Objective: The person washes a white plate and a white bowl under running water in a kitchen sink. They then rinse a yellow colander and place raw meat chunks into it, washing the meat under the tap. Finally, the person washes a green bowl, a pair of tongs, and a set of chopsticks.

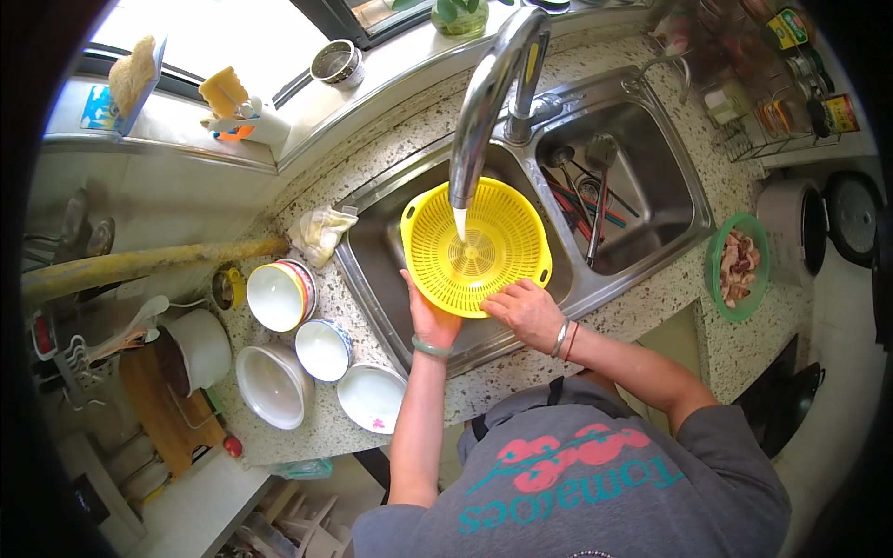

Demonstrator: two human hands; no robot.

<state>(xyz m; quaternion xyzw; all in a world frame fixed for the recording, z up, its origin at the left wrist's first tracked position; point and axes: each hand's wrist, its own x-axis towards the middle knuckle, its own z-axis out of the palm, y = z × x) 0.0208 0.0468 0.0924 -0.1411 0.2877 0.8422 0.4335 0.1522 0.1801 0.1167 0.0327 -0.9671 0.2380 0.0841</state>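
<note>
Holding the yellow colander point(425, 244) over the left basin point(379, 244) of the steel sink, both hands are right in the action! Its slotted bowl tilts nowhere that I can make out, and a white stream of water point(460, 225) drops into it from the curved tap point(486, 107). The left hand point(433, 314) cups the near-left wall from outside, some fingers hidden behind it. Over on the near edge, the right hand point(526, 314) grips the rim, fingers bent across it; how hard, I can't tell. Next door, ladles point(603, 152) and chopsticks point(569, 203) lie in the right basin point(659, 172). Left along the speckled counter point(549, 349), a crumpled pale cloth point(319, 232) sits beside the sink, with white bowls point(275, 296) clustered nearer us. And far right, a green basket point(750, 310) carries raw-looking meat point(738, 263)!
</note>
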